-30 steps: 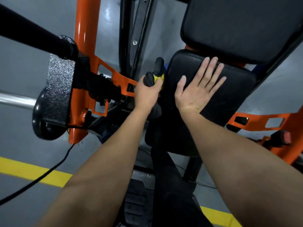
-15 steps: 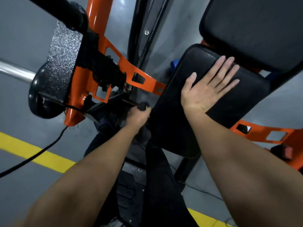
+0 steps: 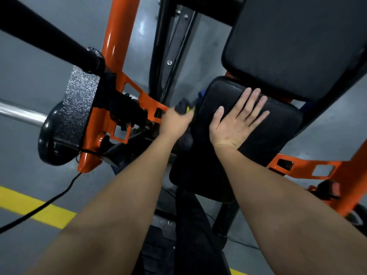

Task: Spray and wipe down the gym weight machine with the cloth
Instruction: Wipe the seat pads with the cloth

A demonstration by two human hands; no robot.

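The weight machine has an orange frame, a black seat pad and a black back pad above it. My left hand grips a dark cloth with a yellow patch and holds it against the seat pad's left edge, near its upper corner. Part of the cloth hangs below the hand. My right hand lies flat on the seat pad with its fingers straight and spread. No spray bottle is in view.
A black padded bar crosses the upper left. Under it, a black weight plate sits on a chrome bar. A black cable trails over the grey floor and a yellow line. Orange brackets stand at the right.
My left hand slid the cloth down the seat pad's left edge and has come back up to the upper corner. My right hand has stayed flat on the pad.
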